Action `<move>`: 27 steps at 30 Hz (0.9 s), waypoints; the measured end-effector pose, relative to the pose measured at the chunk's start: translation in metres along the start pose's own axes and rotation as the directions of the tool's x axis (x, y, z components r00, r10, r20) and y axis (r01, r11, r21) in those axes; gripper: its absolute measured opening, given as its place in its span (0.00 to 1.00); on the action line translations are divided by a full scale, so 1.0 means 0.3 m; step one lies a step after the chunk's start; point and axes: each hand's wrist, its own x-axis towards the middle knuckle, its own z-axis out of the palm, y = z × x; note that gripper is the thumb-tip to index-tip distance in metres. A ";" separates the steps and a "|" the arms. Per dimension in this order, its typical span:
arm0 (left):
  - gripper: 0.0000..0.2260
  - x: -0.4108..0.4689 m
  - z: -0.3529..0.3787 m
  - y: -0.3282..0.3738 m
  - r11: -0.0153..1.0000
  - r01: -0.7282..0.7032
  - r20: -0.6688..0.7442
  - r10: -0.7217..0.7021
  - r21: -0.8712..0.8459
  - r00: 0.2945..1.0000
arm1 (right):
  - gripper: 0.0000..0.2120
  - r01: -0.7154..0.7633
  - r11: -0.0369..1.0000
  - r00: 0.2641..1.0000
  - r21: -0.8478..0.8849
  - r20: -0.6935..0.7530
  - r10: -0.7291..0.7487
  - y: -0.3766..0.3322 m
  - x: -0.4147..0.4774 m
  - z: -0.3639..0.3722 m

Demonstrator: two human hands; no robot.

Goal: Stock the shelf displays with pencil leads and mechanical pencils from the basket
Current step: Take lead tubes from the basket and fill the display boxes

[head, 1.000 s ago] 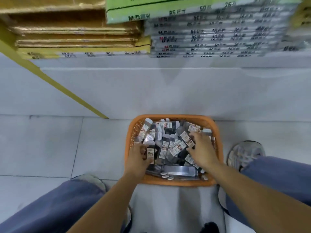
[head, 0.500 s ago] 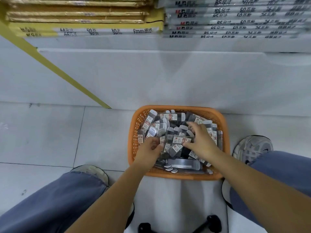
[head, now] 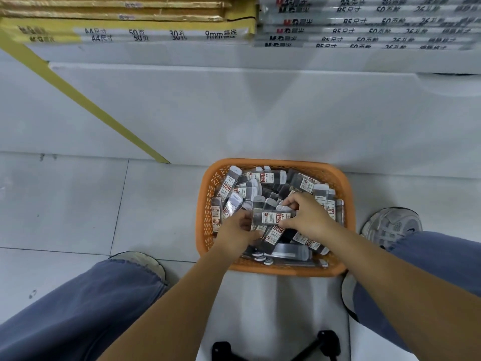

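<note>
On the floor (head: 78,204), over the basket (head: 273,270), your left hand (head: 240,226) and right hand (head: 308,220) pinch a lead case (head: 272,217) by its ends; likely light, slippery.

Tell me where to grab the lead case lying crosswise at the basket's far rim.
Pinch the lead case across its long edges near the middle, coming straight down from above. It lies flat, label up, on top of the pile with nothing covering it. The left hand and right hand hold a nearer case.
</note>
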 end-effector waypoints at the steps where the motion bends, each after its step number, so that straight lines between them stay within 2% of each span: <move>1: 0.13 -0.001 0.002 -0.001 1.000 0.004 0.013 -0.004 -0.020 1.000 | 0.21 0.001 1.000 1.000 0.007 0.000 -0.001 0.000 0.000 -0.001; 5: 0.16 0.000 -0.012 -0.012 0.980 0.106 0.079 -0.094 -0.168 0.992 | 0.22 -0.020 0.999 1.000 0.048 -0.002 0.020 0.014 -0.004 0.002; 9: 0.18 0.000 -0.031 -0.031 0.973 0.143 0.116 -0.124 -0.180 0.986 | 0.29 -0.032 0.992 0.999 0.120 0.045 0.027 0.024 0.001 -0.008; 11: 0.18 0.000 -0.032 -0.037 0.973 0.141 0.128 -0.119 -0.185 0.985 | 0.32 -0.027 0.996 0.995 0.090 0.099 0.018 0.021 0.006 -0.019; 15: 0.13 -0.002 -0.035 -0.034 0.968 0.139 0.134 -0.113 -0.207 0.984 | 0.24 -0.017 0.998 0.992 0.056 0.125 0.010 0.023 0.008 -0.028; 19: 0.13 -0.010 -0.055 -0.014 0.942 0.154 0.110 -0.126 -0.298 0.986 | 0.21 -0.053 0.986 0.991 0.160 0.130 0.032 0.032 -0.021 -0.036; 23: 0.13 -0.043 -0.096 0.037 0.934 0.113 0.099 -0.084 -0.339 0.992 | 0.20 -0.047 0.962 0.994 0.270 0.112 0.017 0.009 -0.059 -0.085; 27: 0.15 -0.103 -0.150 0.156 0.931 0.032 0.061 -0.010 -0.363 0.998 | 0.21 0.041 0.963 0.997 0.265 0.056 -0.058 -0.082 -0.108 -0.191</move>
